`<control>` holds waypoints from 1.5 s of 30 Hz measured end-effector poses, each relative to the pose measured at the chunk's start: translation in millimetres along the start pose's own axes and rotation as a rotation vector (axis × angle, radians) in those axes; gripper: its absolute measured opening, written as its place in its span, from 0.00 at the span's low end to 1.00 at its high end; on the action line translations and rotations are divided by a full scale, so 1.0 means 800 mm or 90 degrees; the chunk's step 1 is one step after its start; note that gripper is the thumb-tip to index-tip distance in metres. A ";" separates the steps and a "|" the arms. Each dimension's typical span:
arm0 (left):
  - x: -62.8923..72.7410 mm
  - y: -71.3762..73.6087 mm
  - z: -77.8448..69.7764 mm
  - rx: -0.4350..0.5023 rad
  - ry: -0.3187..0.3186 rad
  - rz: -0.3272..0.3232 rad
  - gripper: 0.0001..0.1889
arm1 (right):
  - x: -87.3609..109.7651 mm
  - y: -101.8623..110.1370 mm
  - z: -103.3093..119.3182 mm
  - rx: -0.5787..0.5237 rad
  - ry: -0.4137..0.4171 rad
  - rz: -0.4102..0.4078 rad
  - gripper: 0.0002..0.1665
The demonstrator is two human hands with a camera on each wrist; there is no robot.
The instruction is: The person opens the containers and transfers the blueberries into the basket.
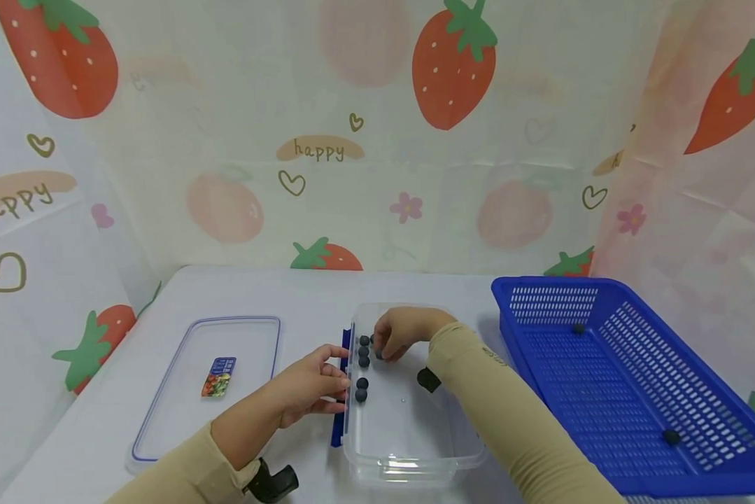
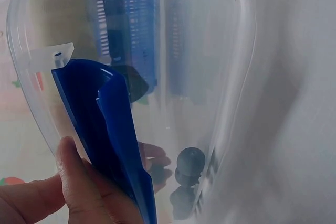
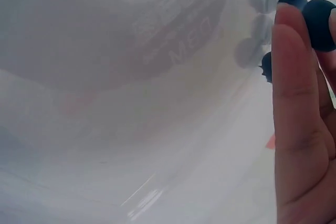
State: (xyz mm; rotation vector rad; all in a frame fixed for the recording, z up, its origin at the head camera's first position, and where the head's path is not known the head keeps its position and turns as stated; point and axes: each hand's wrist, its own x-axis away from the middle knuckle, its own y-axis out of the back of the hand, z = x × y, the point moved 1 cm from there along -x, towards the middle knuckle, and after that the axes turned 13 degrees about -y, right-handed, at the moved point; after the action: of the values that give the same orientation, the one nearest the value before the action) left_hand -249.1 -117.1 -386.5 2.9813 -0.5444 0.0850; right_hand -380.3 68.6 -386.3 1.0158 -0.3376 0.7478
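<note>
A clear plastic box [image 1: 415, 437] stands on the white table, with several dark blueberries [image 1: 361, 395] lined up along its left wall. My right hand [image 1: 405, 330] reaches inside and pinches one blueberry [image 3: 319, 24] between thumb and finger, close beside that row. Outside the box, my left hand [image 1: 311, 386] rests its loosely spread fingers at the left wall, by the blue latch [image 2: 118, 124]. That latch hangs swung out from the wall. In the left wrist view, part of the left fingers is hidden behind the latch.
Right of the box stands a blue mesh basket [image 1: 610, 288] holding two blueberries, one at the back [image 1: 579, 328] and one near the front [image 1: 671, 437]. A clear lid [image 1: 188, 427] with a blue seal lies at left, a printed label [image 1: 218, 376] on it.
</note>
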 end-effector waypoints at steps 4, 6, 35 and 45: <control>-0.001 0.000 0.000 0.003 -0.001 -0.006 0.26 | 0.003 0.006 0.005 -0.015 0.023 -0.007 0.07; -0.001 -0.001 0.000 0.003 -0.003 -0.009 0.26 | 0.006 0.009 0.007 -0.023 0.030 -0.009 0.07; 0.000 -0.006 0.007 0.011 0.010 -0.041 0.17 | 0.141 0.154 -0.093 -0.140 0.087 -0.158 0.12; 0.002 -0.006 0.005 0.013 0.008 -0.035 0.17 | 0.172 0.171 -0.185 -0.256 0.023 -0.179 0.15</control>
State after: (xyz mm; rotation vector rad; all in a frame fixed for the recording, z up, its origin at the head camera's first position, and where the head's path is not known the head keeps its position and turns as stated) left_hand -246.0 -113.2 -390.7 3.0110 -0.4620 0.1049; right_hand -390.5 293.9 -294.0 0.6502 -0.2910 0.4200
